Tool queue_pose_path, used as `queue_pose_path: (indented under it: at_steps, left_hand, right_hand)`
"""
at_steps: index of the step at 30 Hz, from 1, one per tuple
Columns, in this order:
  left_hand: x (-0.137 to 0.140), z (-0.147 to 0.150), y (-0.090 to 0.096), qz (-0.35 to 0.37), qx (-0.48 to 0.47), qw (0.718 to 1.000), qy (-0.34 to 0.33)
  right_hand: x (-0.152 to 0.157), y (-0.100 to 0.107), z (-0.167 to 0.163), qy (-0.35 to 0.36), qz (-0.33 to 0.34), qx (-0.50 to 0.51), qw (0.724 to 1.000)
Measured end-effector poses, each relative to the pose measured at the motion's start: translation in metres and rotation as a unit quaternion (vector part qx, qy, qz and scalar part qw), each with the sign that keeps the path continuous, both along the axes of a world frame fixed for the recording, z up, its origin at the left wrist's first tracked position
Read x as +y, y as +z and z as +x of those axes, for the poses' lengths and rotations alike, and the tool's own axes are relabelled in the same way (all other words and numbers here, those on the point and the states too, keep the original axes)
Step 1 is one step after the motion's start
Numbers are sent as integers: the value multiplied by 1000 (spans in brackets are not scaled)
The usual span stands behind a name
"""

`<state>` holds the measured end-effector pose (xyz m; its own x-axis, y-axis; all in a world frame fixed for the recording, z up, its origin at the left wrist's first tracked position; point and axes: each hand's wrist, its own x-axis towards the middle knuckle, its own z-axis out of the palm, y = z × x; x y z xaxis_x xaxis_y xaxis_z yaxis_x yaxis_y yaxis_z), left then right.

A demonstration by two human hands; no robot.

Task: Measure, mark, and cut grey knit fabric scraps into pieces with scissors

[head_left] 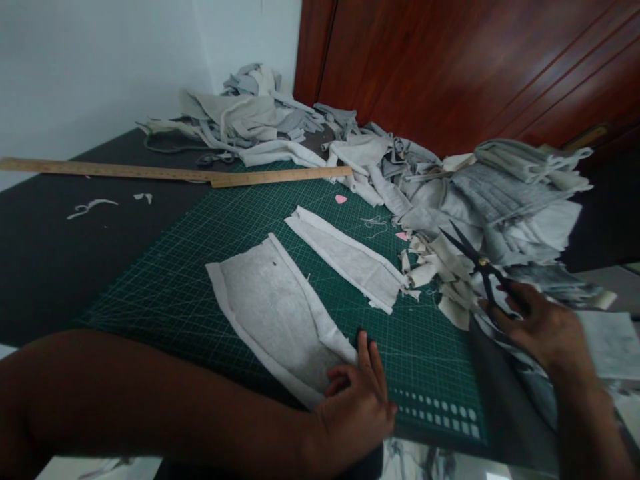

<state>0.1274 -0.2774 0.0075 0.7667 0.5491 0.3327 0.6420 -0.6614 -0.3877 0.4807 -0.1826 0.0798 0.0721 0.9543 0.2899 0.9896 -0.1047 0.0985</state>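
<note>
My right hand [550,333] grips black-handled scissors [483,261], fingers in the handles and blades parted, pointing up and left over scraps. My left hand [357,400] rests on the near end of a larger grey-white cloth piece [270,300]. Two of its fingers stretch out at the cloth's edge and others curl over the fabric; the thumb is mostly hidden. That piece lies flat, its long edges folded over, with a small dark mark near its far end. Beyond it a narrower cloth strip [347,260] lies by itself.
Both pieces lie on a green cutting mat [175,280]. A wooden ruler [280,177] crosses the mat's far edge. Piled grey cloth [510,187] fills the back and right, with small offcuts [425,267] nearby. Pink chips [341,199] and loose thread [375,223] lie beyond the strip.
</note>
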Motion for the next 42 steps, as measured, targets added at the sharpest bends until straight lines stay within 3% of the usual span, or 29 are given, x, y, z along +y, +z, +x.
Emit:
queue_pose_path:
  at_steps: [7,11,14,17,21,26,28,31,33,35,36,42]
  left_hand:
    - [3,-3,0,7,11,1000,-13]
    - [2,-3,-1,10,15,1000,-19]
    - [2,-2,0,-6,20,1000,-7]
    - [3,-2,0,-29,15,999,-17]
    - [4,-2,-5,-40,11,999,-23]
    - [12,-3,-7,-63,17,994,-85]
    - [26,-4,1,-108,13,985,-131]
    - [66,-6,23,-224,-38,948,-223]
    - [103,-8,37,-277,-134,935,-176]
    - [143,-10,44,-368,-281,878,-120]
    - [162,-12,45,-372,-315,868,-93]
    - [247,-18,23,-394,-440,807,-17]
  right_hand:
    - [-39,6,12,-23,-62,-58,996]
    - [-44,1,22,10,-60,-75,995]
    - [-44,-8,27,24,-44,-15,999]
    - [-41,-12,18,9,-23,131,991]
    - [-27,-2,-16,0,28,367,930]
    - [16,2,-63,132,91,523,837]
    - [38,-3,-79,169,97,543,817]
    - [71,-14,-105,181,54,574,797]
    - [92,-24,-123,197,24,596,778]
    - [111,-35,-139,210,21,608,766]
    - [120,-40,-146,215,21,614,759]
    - [150,-65,-167,223,27,649,727]
